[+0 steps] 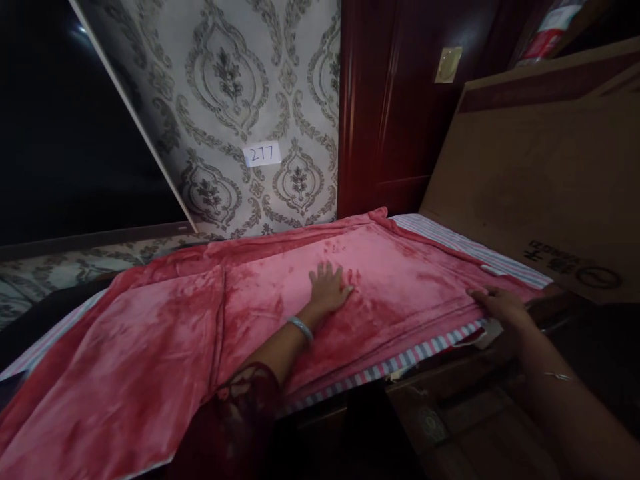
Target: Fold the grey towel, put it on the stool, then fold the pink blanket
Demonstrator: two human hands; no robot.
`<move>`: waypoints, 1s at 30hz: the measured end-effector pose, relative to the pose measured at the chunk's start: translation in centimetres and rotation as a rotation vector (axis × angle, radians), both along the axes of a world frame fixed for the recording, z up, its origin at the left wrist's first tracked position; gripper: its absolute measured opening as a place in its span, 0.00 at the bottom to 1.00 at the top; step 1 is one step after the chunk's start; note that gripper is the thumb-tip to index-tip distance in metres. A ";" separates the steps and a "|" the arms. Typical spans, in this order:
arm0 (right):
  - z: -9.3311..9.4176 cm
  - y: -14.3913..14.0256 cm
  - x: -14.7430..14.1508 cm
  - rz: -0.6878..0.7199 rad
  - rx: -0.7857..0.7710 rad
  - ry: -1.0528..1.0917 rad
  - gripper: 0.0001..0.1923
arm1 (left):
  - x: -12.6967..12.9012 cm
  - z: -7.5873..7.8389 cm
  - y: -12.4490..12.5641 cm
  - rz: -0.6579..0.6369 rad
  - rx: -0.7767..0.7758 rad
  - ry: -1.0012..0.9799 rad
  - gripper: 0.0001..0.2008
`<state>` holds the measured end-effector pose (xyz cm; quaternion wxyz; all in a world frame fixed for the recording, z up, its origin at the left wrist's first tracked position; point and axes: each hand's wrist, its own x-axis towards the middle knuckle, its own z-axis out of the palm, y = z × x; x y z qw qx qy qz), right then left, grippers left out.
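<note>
pink fleece blanket (165, 347) lay spread across a striped sheet (440, 237) on a raised surface, covering most of it from the near left corner to the far right. the left hand (327, 288) rested palm down on the middle of the blanket, fingers spread and pointing away toward the wall, the forearm reaching up and forward from the lower centre with a pale bangle (300, 328) at the wrist and a dark lacy sleeve (240, 413) lower down. the right hand (500, 305) sat at the blanket's near right edge, fingers curled over the hem and pressed close together; whether they pinched the cloth or only lay on it could not be told. its forearm came in from the lower right, with a thin bracelet (560, 377) on it.

the blanket's near edge ran just inside the striped sheet's border on the right, leaving a narrow band of stripes showing. on the left the blanket hung over the near edge toward the camera. its far edge was folded back on itself along the wall side. a large cardboard box (540, 180) leaned just beyond the right end, close to the right hand. patterned wallpaper (240, 80) with a small label reading 277 (263, 154) stood behind, beside a dark red wooden door (395, 107). open blanket lay to the left of the left hand.
</note>
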<state>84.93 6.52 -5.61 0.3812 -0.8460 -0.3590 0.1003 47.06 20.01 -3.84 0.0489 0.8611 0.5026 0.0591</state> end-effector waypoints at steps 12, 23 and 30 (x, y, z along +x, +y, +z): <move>0.4 0.1 -0.2 -0.059 -0.030 0.145 0.11 | -2.9 2.2 6.1 0.056 -0.064 0.087 0.33; -1.9 0.8 1.8 -0.070 0.018 0.121 0.15 | 0.0 2.3 7.7 0.160 0.043 0.022 0.33; -1.8 0.8 1.7 -0.062 0.016 0.133 0.15 | 3.6 0.2 5.1 -0.199 0.118 0.008 0.36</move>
